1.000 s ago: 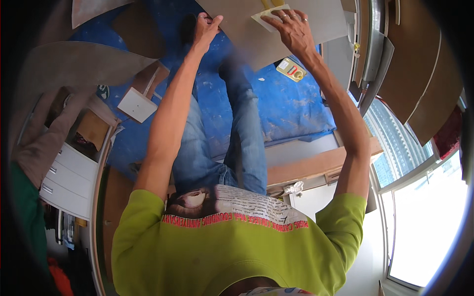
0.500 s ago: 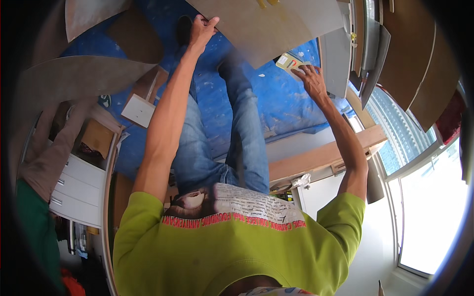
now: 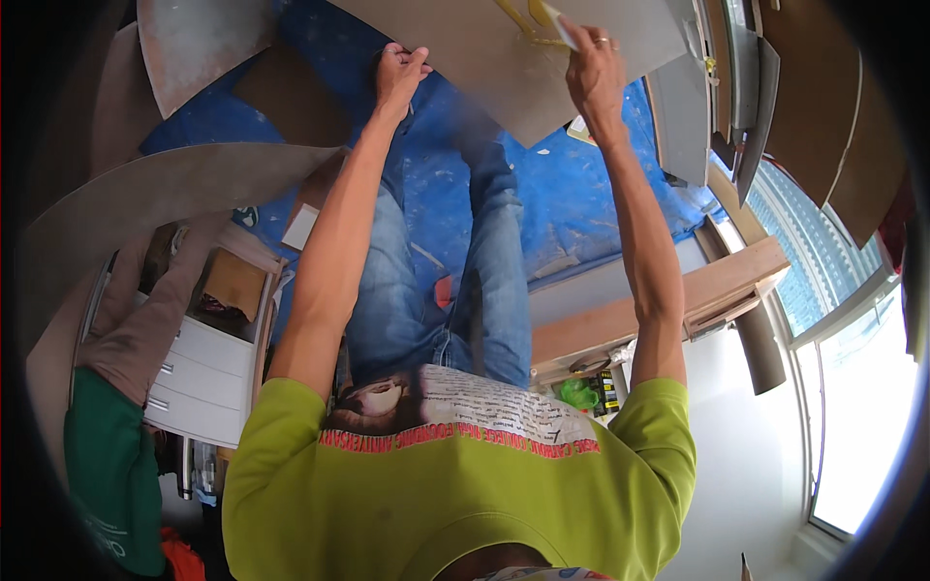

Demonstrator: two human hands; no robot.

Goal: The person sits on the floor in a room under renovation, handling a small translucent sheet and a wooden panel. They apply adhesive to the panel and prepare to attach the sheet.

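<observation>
A large flat beige board spans the top of the head view, with streaks of yellow glue-like paste on its surface. My left hand is closed at the board's near left edge, its fingertips and thumb pinching there. Over the board's right part, my right hand grips a pale, thin, flat spreader, its tip beside the yellow paste. Below the board, a yellow container with a white label shows only in part, beside my right wrist.
Blue sheeting covers the floor around my legs. A curved thin panel juts in at left, above a white drawer unit. At far left is a person in a green top. Boards lean at right beside a wooden beam.
My right hand has left the yellow container and moved up over the board, now with the pale spreader in it. My left hand stays at the board's edge. The view has shifted slightly.
</observation>
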